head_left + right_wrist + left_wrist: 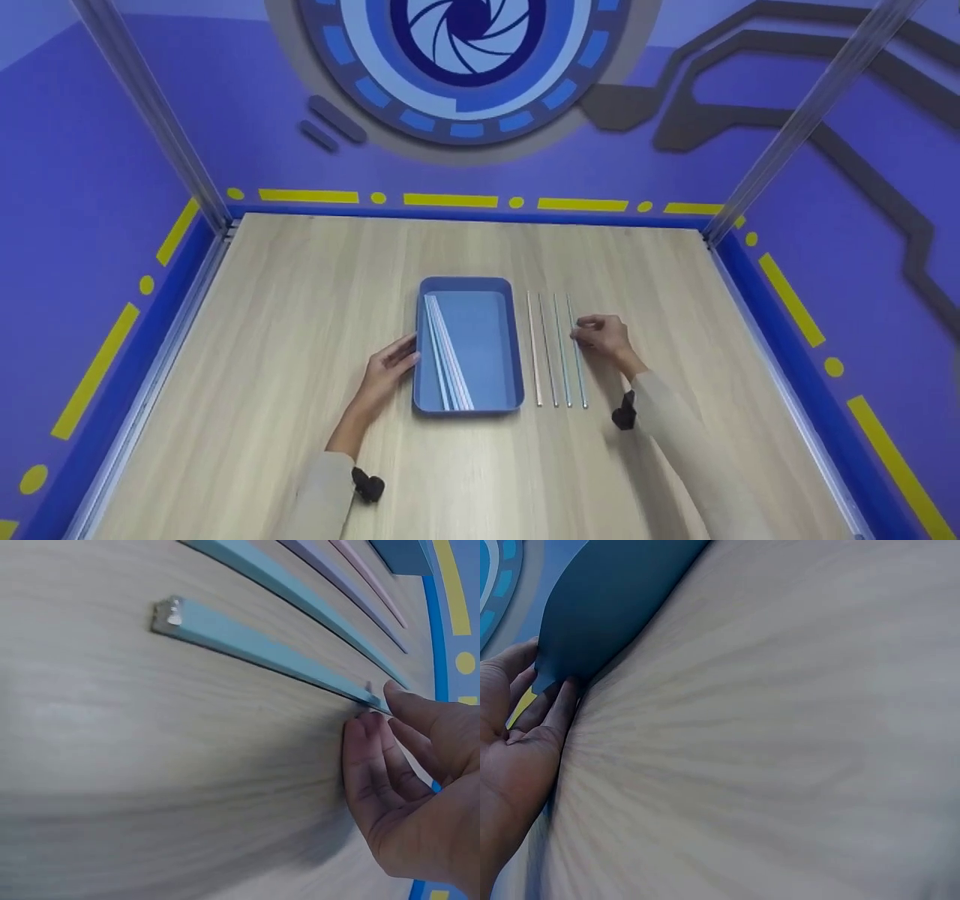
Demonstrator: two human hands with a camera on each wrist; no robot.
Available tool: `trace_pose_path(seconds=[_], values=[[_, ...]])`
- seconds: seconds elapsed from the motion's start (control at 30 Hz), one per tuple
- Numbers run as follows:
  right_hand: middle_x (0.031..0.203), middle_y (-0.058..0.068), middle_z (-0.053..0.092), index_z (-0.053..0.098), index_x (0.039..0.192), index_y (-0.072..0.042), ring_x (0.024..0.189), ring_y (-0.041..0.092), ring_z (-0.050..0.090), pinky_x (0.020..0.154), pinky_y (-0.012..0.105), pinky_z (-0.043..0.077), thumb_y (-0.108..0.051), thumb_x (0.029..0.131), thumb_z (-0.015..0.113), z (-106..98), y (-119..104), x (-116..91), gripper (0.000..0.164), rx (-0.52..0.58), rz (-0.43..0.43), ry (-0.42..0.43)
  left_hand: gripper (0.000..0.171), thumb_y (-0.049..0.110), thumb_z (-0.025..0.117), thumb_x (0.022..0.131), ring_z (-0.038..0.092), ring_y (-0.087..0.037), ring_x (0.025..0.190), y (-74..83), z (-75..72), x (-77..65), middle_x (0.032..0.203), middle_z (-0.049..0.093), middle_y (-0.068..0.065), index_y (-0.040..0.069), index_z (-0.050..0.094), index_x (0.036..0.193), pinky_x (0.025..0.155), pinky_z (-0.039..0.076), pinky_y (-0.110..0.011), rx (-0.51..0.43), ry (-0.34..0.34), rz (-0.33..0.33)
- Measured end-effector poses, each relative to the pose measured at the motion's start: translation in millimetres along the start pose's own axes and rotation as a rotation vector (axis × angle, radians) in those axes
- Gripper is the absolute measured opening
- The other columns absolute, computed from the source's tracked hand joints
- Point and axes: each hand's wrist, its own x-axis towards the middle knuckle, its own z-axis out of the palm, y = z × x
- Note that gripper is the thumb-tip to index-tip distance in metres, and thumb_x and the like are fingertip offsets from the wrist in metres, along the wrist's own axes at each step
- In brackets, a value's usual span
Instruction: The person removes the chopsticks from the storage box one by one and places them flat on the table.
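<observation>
A blue rectangular tray [517,375] holds several pale chopsticks [450,360] lying along its left side. My left hand [386,371] touches the tray's left wall with thumb and fingers; up close, its fingertips [568,694] meet the blue wall near a corner. Right of the tray lie a pinkish chopstick [534,352], a greyish-purple chopstick [549,352], a teal chopstick [562,352] and, outermost, another teal chopstick [247,645] with a silver end. My right hand [602,337] pinches that outermost one between thumb and fingers at its farther part.
A light wooden tabletop [315,300] surrounds the tray. Blue panels with yellow dashes [450,200] stand along its back and sides, with metal posts [180,150] at the far corners. Small black devices [367,486] sit at both wrists.
</observation>
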Motion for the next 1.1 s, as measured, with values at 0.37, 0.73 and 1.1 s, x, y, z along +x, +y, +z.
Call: trace_pose_path(seconds=[0.37,0.73,1.1], values=[[0.12,0.032,0.069,0.06,0.132,0.012,0.102,0.038,0.074,0.088,0.043,0.066,-0.005,0.101,0.059,2,-43,-3,0.036,0.017,-0.11,-0.082,0.056,0.016,0.069,0.098,0.042,-0.035,0.149,-1.6,-0.3,0.9,0.158,0.046,-0.019,0.004,0.05,0.15,0.114,0.048,-0.025,0.002,0.012,-0.01],[0.11,0.037,0.069,0.062,0.127,0.016,0.097,0.044,0.073,0.086,0.044,0.066,0.0,0.1,0.058,67,-106,-5,0.031,0.073,-0.294,-0.23,0.055,0.015,0.068,0.099,0.042,-0.034,0.149,0.1,-0.1,0.0,0.158,0.047,-0.018,0.006,0.051,0.15,0.114,0.048,-0.025,-0.004,0.019,-0.01],[0.111,0.036,0.07,0.057,0.132,0.018,0.1,0.049,0.071,0.082,0.043,0.067,0.001,0.099,0.058,118,-133,0,0.037,-0.118,-0.346,-0.426,0.055,0.012,0.066,0.1,0.04,-0.036,0.15,-1.4,-0.1,0.2,0.159,0.043,-0.021,0.003,0.047,0.151,0.112,0.05,-0.022,-0.054,-0.009,-0.007]])
